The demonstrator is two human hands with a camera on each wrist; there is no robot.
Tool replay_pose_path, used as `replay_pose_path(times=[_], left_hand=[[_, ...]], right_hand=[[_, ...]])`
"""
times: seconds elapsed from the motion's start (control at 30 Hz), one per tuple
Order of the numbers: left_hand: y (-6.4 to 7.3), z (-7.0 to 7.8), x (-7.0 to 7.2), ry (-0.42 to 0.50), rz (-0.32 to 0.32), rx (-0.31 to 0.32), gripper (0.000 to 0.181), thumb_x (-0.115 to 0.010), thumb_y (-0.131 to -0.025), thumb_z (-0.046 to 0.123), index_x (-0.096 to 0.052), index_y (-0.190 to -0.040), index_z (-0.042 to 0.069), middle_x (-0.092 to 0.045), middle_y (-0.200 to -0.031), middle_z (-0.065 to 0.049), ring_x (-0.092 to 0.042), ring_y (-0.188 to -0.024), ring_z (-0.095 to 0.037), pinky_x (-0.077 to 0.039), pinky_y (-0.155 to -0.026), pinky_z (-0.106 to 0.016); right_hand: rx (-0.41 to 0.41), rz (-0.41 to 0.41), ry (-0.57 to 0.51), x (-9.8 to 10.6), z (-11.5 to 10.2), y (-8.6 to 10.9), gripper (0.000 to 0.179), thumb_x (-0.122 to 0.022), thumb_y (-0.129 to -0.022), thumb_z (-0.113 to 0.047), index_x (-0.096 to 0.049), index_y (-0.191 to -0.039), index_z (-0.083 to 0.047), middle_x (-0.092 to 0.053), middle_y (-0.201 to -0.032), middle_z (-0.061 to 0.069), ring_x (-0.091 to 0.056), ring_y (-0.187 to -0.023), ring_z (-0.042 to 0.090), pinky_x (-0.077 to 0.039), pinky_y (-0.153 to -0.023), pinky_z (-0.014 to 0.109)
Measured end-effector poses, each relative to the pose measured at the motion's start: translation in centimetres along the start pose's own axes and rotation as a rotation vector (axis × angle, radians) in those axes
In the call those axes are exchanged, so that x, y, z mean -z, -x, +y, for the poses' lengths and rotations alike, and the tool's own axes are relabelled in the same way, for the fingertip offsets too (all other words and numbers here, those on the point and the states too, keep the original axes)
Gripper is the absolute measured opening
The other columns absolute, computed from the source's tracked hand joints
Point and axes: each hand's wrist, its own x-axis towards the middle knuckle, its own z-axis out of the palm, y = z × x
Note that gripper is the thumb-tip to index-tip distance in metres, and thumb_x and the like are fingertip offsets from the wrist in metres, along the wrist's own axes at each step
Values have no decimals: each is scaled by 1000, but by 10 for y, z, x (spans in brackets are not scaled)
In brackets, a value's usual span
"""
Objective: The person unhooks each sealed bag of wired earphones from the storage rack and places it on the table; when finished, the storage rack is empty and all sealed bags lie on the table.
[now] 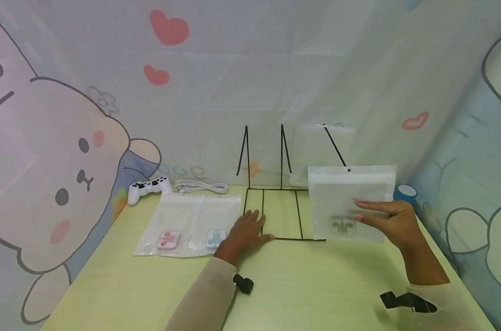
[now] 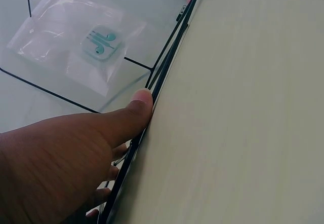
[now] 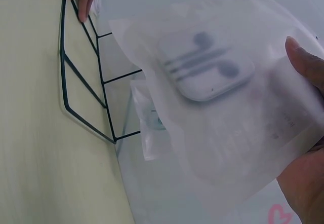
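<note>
My right hand (image 1: 393, 223) pinches a white translucent zip pouch (image 1: 329, 188) by its right side. A flat square case with dark earphones (image 3: 207, 67) shows through the pouch. The hole in its top edge is at the tip of the right hook of a black wire display rack (image 1: 300, 216); whether the hook passes through it I cannot tell. Behind it, another clear pouch (image 2: 61, 36) with green earphones (image 2: 101, 44) hangs on that hook. My left hand (image 1: 246, 232) rests on the left of the rack's base, fingers spread, thumb against the front bar.
Two joined-looking clear pouches lie left of the rack, one with pink earphones (image 1: 169, 239), one with blue earphones (image 1: 215, 238). Behind them are a white game controller (image 1: 148, 187) and a coiled white cable (image 1: 200, 186). A blue tape roll (image 1: 405, 193) stands at the right edge.
</note>
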Motion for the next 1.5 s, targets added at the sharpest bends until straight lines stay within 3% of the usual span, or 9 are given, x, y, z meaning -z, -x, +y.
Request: replay_pose_path(times=[0.2,0.3,0.43,0.57,0.77,1.17,1.5], left_hand=[[1,0,3,-1,1,-4,80,-54,-109,62,-44,-168,8,-36,-177,-20,-29,-167,-45,-28,-137,-56],[1,1,2,6,-3,-4,81,-55,-109,62,-44,-168,8,-36,-177,-20,-29,-167,-45,-28,-137,-56],[1,1,2,4,-7,-6,81,-55,-109,63,-44,-168,8,-36,-177,-20,-29,-167,-44,-28,-137,-56],[1,1,2,9,-6,2,81,-54,-109,62,-43,-169,9,-35,-178,-19,-28,-168,-44,-26,-137,-55],[3,2,2,21,-15,7,82,-54,-109,64,-42,-169,9,-33,-179,-19,-26,-168,-44,-25,-138,-55],[2,1,1,21,-6,3,81,-56,-109,62,-44,-168,9,-35,-178,-20,-28,-168,-45,-27,-137,-55],[1,1,1,-2,-2,3,81,-55,-109,63,-43,-168,9,-36,-178,-19,-29,-167,-44,-27,-137,-55]], right_hand=[[68,-30,-101,-1,2,2,35,-81,-76,27,-81,-108,12,-84,-112,-15,-79,-103,0,-60,-89,11],[63,-38,-106,-2,4,5,35,-82,-76,27,-81,-108,12,-84,-112,-14,-78,-106,0,-60,-89,11],[-7,-43,-61,-3,9,9,35,-85,-78,21,-84,-110,5,-84,-112,-10,-77,-109,-3,-59,-90,11],[-128,-56,-18,-1,17,10,33,-88,-84,10,-83,-117,4,-82,-113,-21,-75,-107,-6,-60,-85,12],[-312,-77,-62,7,35,11,39,-88,-89,0,-79,-128,1,-79,-110,-27,-80,-90,1,-67,-69,27],[-471,-117,-111,25,74,10,48,-90,-90,-6,-75,-135,-4,-74,-113,-28,-79,-93,6,-69,-72,34],[-555,-189,-7,37,89,8,52,-92,-90,-22,-76,-138,-11,-65,-114,-37,-77,-93,7,-68,-75,35]])
